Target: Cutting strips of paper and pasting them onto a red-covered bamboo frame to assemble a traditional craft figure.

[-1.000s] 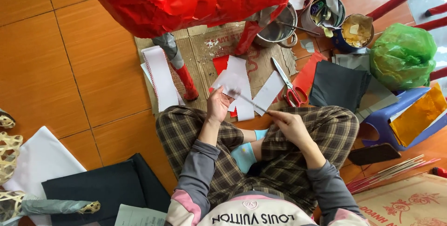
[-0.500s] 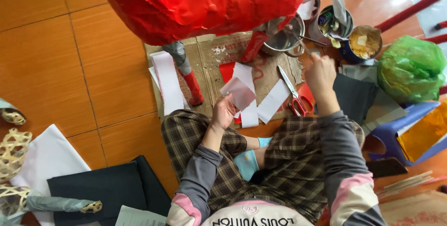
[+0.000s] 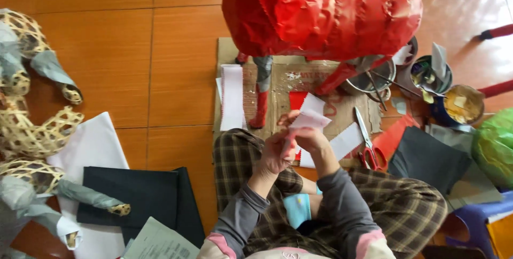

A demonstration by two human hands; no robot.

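Both hands, left (image 3: 275, 155) and right (image 3: 312, 140), pinch a thin white paper strip (image 3: 309, 117).

A crinkled bright-red paper figure (image 3: 320, 13) dominates an orange-brown tiled floor (image 3: 107, 50). Below it, a white paper scrap (image 3: 309, 117) sits in the hands, above brown-and-black plaid trousers (image 3: 240, 157) and grey sleeves (image 3: 342, 205) with pink cuffs. Just right of the scrap lie red-handled scissors (image 3: 366, 144); further right, a green bag (image 3: 494, 147). Far left of the figure: tan woven bamboo frames (image 3: 32, 131), white sheets (image 3: 91, 147) and black paper (image 3: 133, 195).
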